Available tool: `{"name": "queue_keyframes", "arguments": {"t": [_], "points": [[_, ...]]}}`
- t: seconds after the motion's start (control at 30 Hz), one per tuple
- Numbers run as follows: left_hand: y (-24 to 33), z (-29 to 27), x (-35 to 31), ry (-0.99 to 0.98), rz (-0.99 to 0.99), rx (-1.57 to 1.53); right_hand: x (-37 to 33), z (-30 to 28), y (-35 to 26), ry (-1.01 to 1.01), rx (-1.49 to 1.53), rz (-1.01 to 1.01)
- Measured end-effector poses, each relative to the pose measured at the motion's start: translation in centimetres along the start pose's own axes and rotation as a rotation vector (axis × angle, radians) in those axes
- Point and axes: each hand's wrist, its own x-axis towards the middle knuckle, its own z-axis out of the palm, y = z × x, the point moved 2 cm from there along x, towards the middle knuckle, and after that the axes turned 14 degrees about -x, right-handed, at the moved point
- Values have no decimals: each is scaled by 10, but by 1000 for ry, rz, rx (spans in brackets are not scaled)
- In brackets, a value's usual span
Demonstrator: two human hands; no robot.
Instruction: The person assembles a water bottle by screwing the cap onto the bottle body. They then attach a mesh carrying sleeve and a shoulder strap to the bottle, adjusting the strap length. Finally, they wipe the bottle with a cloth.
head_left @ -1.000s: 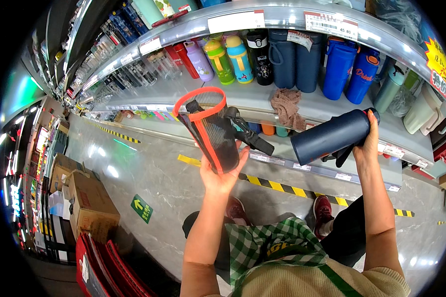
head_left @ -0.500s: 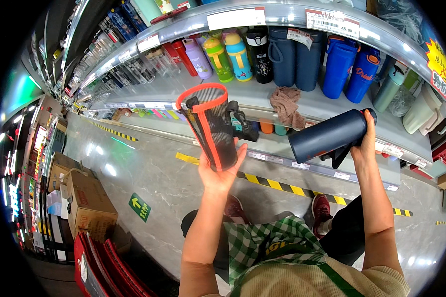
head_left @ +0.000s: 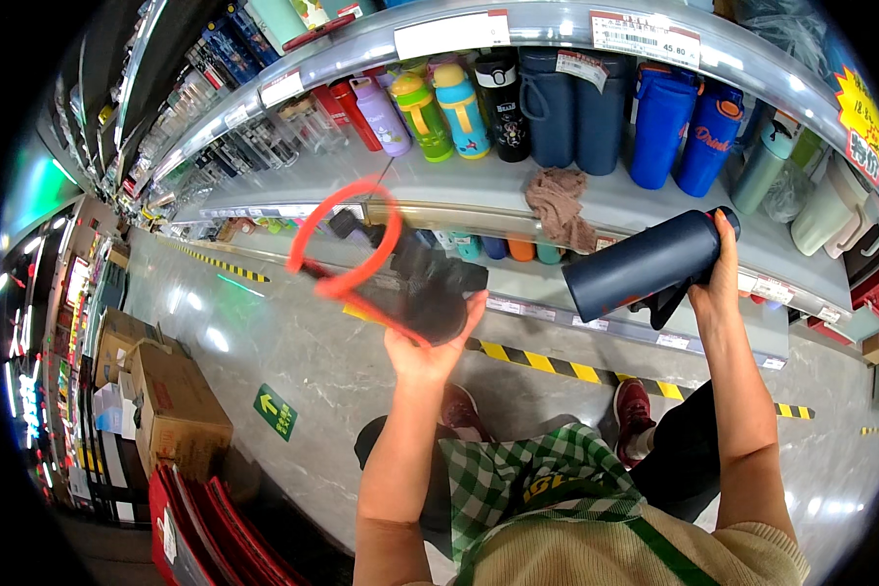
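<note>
Tilting toward the upper left, a blurred black mesh bottle sleeve with a bright orange-red rim and edging [head_left: 422, 293] is held up in front of the lower shelves. The left hand [head_left: 426, 359] is curled around the sleeve's lower end, the thumb along its right side; its other fingers are mostly hidden. Well apart to the right, a dark navy cylindrical bottle [head_left: 645, 266] lies slantwise in the air, its right end higher than its left. The right hand [head_left: 719, 275] is gripping it around that right end, and a black strap [head_left: 662, 309] hangs under the bottle near the hand.

Between the sleeve and the bottle, a crumpled brown cloth [head_left: 560, 210] drapes over the front edge of a grey shelf [head_left: 479, 188]. Farther back stand a lilac bottle [head_left: 383, 119], a green bottle with a yellow lid [head_left: 425, 122], a light-blue bottle with a yellow lid [head_left: 464, 117], a slim black bottle [head_left: 504, 117] and two bright blue bottles [head_left: 666, 132]. Below, black-and-yellow striped tape [head_left: 547, 362] crosses the glossy grey floor [head_left: 313, 356], with dark red shoes [head_left: 636, 408] beside it. Brown cardboard boxes [head_left: 181, 400] sit at the left.
</note>
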Motion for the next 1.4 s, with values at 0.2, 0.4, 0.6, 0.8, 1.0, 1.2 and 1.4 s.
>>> {"name": "queue_keyframes", "arguments": {"t": [0.2, 0.4, 0.6, 0.8, 1.0, 1.2, 1.4], "points": [[11, -11, 4, -398, -276, 74, -3, 3, 1, -5, -9, -23], [-14, 8, -3, -600, -457, 188, -3, 0, 0, -7, 1, -23], [-16, 24, -22, -264, -382, 520, -5, 3, 1, -39, -42, -55], [-21, 16, -16, -125, -345, 774, -4, 2, 2, -38, -74, -57], [-18, 12, -12, -150, -305, 1013, -5, 2, 2, -26, -77, -110], [-23, 12, -16, -155, -156, 1297, -5, 2, 2, -31, -110, -94], [-26, 12, -13, -316, -152, 1706, -6, 3, 3, -55, -121, -118]]}}
